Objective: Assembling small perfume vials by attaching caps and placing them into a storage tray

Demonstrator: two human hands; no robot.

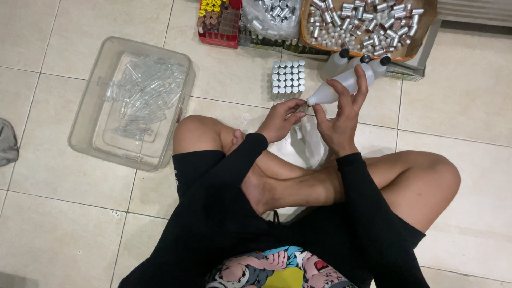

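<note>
Your right hand (341,114) grips a white squeeze bottle (341,82), tipped so its nozzle points down at what looks like a tiny vial (302,108), pinched steady in your left hand (278,120) above your knees.

Pale beige floor tiles (64,229) with thin grey grout lines fill the frame, glossy under soft, even light. At the upper right edge runs a strip of light ribbed moulding (474,10); a grey cloth (6,143) lies at the left edge

White squeeze bottle (341,84), clear plastic tub (85,114), red crate (218,37), beige floor tiles (53,224).
</note>
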